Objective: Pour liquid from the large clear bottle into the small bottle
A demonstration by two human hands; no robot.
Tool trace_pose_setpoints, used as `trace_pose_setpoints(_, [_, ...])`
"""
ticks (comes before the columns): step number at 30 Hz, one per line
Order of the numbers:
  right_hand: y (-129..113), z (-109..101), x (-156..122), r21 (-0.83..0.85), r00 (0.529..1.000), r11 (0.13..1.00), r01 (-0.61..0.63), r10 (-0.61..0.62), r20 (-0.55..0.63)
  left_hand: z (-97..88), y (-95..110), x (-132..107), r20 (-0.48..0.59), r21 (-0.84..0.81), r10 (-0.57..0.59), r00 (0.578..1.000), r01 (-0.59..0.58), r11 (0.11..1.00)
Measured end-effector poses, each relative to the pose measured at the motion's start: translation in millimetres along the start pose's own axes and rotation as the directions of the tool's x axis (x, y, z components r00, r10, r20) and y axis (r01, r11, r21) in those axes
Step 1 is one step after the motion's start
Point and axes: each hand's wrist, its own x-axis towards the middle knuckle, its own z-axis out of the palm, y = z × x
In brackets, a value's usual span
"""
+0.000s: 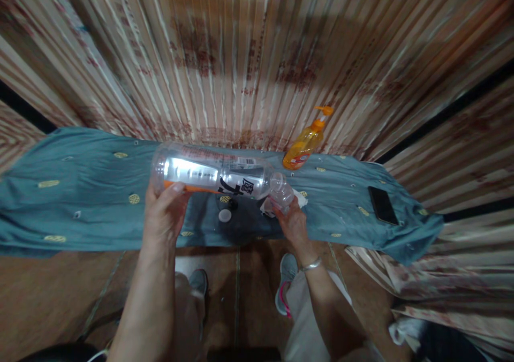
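Observation:
A large clear plastic bottle [201, 172] with a silver and orange label lies sideways in the air above the table. My left hand [166, 209] is closed around its base end, at the left. My right hand [292, 220] is closed on a small clear plastic container [282, 190], which meets the neck end of the bottle. Whether the two touch or only overlap, I cannot tell. Something white and crumpled, like a tissue [299, 198], shows behind my right hand. Below the bottle a round white cap [225, 216] lies on the cloth, beside a small dark item.
A teal cloth [96, 190] with yellow pineapple prints covers the narrow table. An orange pump bottle [303, 146] stands at the back, right of the large bottle. A black phone [382, 205] lies at the right end. Pleated curtains [249, 57] hang close behind.

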Motion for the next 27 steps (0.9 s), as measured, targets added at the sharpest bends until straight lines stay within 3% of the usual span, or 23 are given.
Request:
trace_pose_setpoints(14, [-11,-3,2,-0.011,0.994,0.994,-0.112,0.112,0.013,-3.3,-2,2,-0.014,0.017,-0.003,1.000,0.003,1.000])
trace_pose_setpoints(21, [-13,-10,4,0.007,0.992,0.995,-0.103,0.102,0.070,-1.4,0,0,-0.008,0.037,-0.017,1.000,0.017,0.999])
trace_pose_setpoints(27, [-12,-8,4,0.035,0.994,0.994,-0.102,0.101,0.038,-0.6,0,0,-0.050,0.020,-0.041,0.998,0.042,0.999])
